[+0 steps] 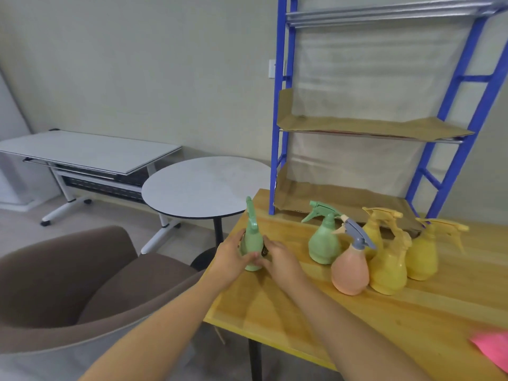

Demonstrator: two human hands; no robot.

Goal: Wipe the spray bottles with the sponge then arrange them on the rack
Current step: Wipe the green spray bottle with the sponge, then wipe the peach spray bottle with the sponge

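Note:
My left hand [229,259] grips a green spray bottle [252,237] upright at the near left corner of the wooden table [302,303]. My right hand [283,261] presses a small dark sponge [265,251], mostly hidden, against the bottle's right side. To the right stand a second green bottle [323,243], a pink bottle with a grey trigger [350,270] and three yellow bottles [389,268]. The blue rack [277,133] stands at the back of the table, its shelves lined with cardboard [371,127] and bare.
A pink flat item [494,350] lies at the table's near right edge. A round grey side table [203,185] and a brown armchair [68,284] stand left of the table. A white folding desk [88,152] is against the wall.

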